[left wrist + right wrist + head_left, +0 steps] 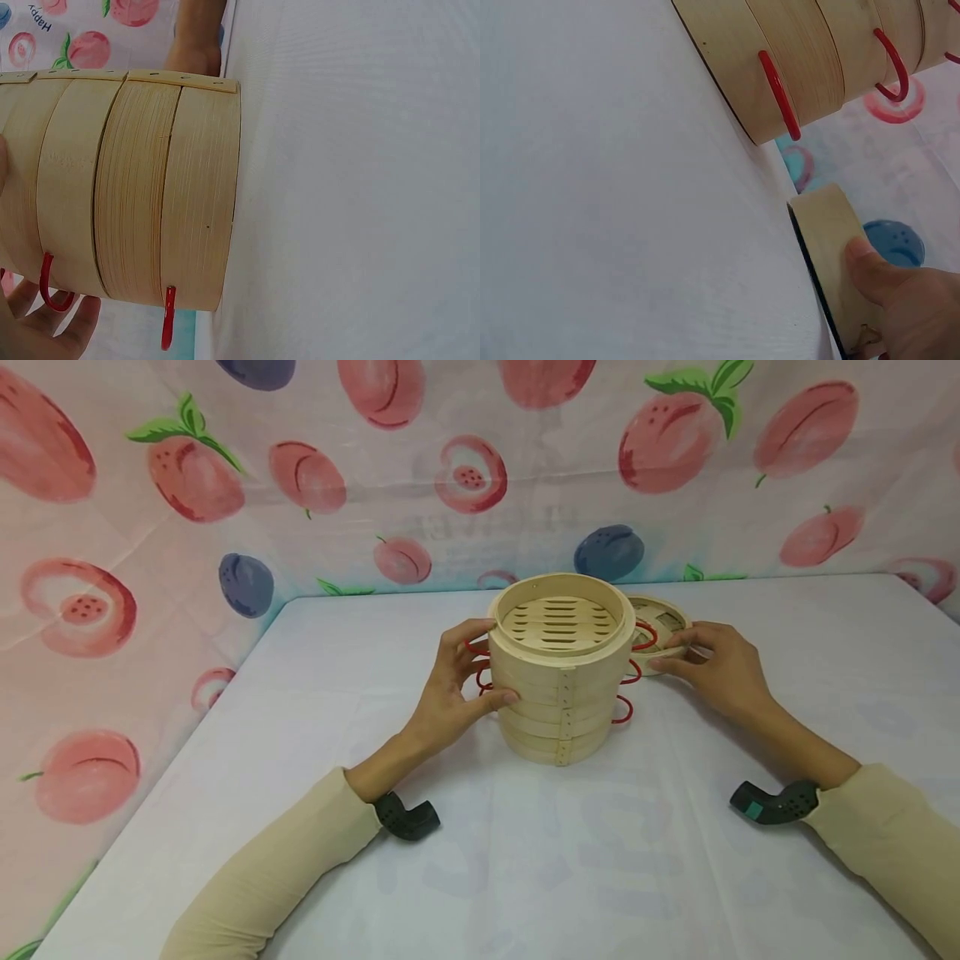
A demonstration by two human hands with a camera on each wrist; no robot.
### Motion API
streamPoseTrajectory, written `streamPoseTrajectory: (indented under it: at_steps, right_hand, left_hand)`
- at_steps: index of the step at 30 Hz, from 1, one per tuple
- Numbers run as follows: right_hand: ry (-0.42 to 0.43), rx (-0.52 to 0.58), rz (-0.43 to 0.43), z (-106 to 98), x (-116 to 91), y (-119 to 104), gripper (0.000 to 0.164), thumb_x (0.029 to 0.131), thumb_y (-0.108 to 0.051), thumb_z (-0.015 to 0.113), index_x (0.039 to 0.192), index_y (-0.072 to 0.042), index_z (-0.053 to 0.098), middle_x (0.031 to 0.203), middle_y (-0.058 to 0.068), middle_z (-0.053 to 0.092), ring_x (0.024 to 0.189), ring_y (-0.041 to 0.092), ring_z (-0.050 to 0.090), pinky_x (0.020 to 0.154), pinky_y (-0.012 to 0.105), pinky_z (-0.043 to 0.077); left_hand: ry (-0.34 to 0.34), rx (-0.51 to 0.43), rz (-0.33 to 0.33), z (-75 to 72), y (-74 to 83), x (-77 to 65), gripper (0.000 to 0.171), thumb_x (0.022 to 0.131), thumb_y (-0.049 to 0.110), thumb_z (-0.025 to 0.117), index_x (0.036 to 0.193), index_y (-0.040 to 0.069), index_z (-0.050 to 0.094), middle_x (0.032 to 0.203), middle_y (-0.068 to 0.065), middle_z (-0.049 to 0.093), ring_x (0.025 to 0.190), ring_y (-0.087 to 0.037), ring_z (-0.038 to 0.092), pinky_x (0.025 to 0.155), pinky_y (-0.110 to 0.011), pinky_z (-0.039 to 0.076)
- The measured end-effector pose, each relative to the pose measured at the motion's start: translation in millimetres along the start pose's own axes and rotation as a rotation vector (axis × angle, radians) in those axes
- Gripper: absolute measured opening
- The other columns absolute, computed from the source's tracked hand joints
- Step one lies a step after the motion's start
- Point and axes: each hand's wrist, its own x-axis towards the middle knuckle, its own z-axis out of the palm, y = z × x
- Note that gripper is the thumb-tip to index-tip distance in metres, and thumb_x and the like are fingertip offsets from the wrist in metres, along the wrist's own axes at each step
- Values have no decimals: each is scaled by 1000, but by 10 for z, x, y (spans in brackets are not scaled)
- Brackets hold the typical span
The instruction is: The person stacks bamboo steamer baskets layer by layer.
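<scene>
A tall stack of round bamboo steamer baskets [562,693] stands upright on the white table, its top tier uncovered so the slatted floor shows. Red loop handles [56,289] stick out from its sides. My left hand [457,681] grips the stack's upper left side, thumb across the front and fingers round the back, partly hidden. Behind the stack to the right is a shallow round bamboo steamer lid [663,618], low at the tabletop and partly covered by the stack. With thumb against its side wall and fingers over the rim, my right hand [716,664] pinches the lid.
A white cloth covers the table [525,860]. At its far edge hangs a curtain [540,468] printed with peaches and plums, which also runs along the left side. Dark wrist devices [408,817] sit at both sleeve cuffs.
</scene>
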Motion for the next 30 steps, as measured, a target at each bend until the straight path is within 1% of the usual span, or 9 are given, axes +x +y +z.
streamPoseTrajectory:
  at_steps: [4,7,15,17,20,22,23,26,30]
  right_hand:
    - [-9,-13,20,-47,7,-31,42,71,-44,71,92,-9,64,104,7,56,110,29,42,92,50,32]
    - [-14,-14,23,-98,11,-52,42,71,-46,70,92,-11,64,106,6,56,112,28,43,91,50,32]
    - [-3,-1,13,-292,12,-161,43,74,-46,68,97,-11,62,114,6,54,115,28,44,89,50,32]
    - [-2,1,18,-344,19,-200,43,74,-47,67,98,-12,62,117,6,53,117,28,43,88,50,32]
    - [-1,-1,21,-420,45,-254,43,74,-47,67,99,-13,61,119,6,53,117,29,43,88,51,32]
    - [-3,-8,30,-472,72,-291,44,75,-47,66,101,-13,60,122,7,51,121,27,39,88,52,31]
    - [-6,-7,41,-497,85,-311,45,74,-48,66,102,-13,60,124,7,50,122,26,38,88,51,32]
    - [-20,-15,79,-564,130,-377,49,74,-50,66,105,-13,59,127,9,48,126,25,32,87,54,32]
    - [-23,-24,102,-633,187,-459,51,73,-52,65,107,-14,58,129,10,46,128,25,28,85,55,32]
  left_hand:
    - [-1,-5,-2,2,-13,0,70,77,19,67,127,2,21,127,-22,29,101,-32,44,84,-49,41]
    - [-5,-12,-3,5,-7,4,70,77,21,67,126,1,21,127,-22,29,102,-31,44,85,-49,40]
    - [-9,-19,8,4,4,-1,69,77,16,67,126,-1,21,127,-23,30,102,-31,45,84,-49,40]
    - [-10,-23,8,2,-12,-8,69,77,15,67,127,2,22,127,-22,30,103,-31,45,85,-49,41]
    - [-8,-30,7,-5,-120,-32,70,77,18,68,131,10,24,129,-17,30,104,-29,45,87,-45,41]
    - [-5,-31,4,-10,-187,-47,71,77,22,69,132,12,24,130,-13,31,104,-28,45,88,-43,41]
    - [-3,-29,2,-9,-191,-49,71,77,22,69,132,12,25,130,-13,31,104,-29,45,87,-43,41]
    - [-1,-28,6,-4,-126,-37,71,77,21,68,129,5,23,129,-18,31,103,-32,45,86,-46,41]
    - [1,-31,8,0,-6,-16,69,77,15,67,127,1,22,126,-25,29,101,-34,45,84,-50,40]
